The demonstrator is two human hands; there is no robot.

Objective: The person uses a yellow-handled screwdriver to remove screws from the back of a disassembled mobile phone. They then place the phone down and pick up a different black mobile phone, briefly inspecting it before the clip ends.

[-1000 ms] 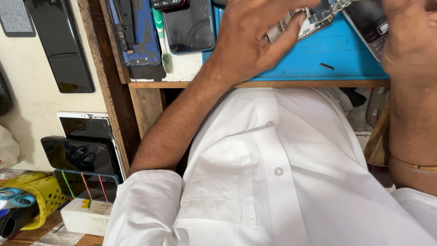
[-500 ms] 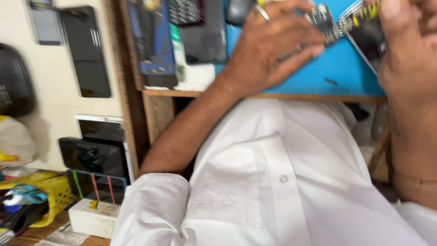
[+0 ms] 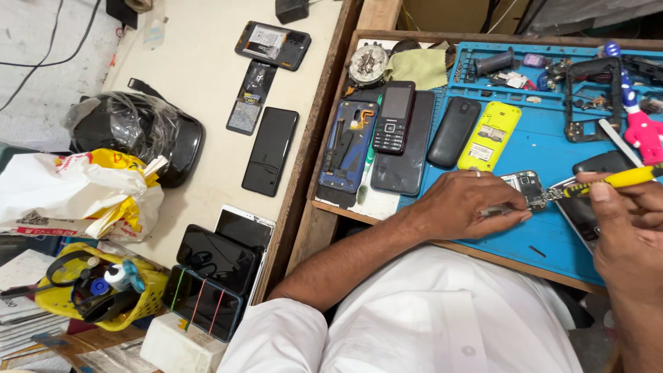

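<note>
Blue tray (image 3: 552, 148): phones, parts | left hand (image 3: 466, 204) fingers pinching circuit board (image 3: 526, 188) | right hand (image 3: 625, 228) gripping yellow screwdriver (image 3: 621, 179)

- Circuit board (image 3: 528, 187): small phone board, silver shields and dark chips showing, lying roughly flat on the blue mat (image 3: 532, 148) near its front edge. Left end is covered by the left hand (image 3: 466, 205), whose fingertips pinch it; right end is exposed.
- Screwdriver (image 3: 608, 182): yellow handle, thin metal shaft, held nearly level in the right hand (image 3: 632, 235). Tip meets the board's right edge; exact contact point is too small to tell.
- Dark phone (image 3: 587, 207): lies flat on the mat just right of the board, partly under the right hand and the screwdriver.
</note>
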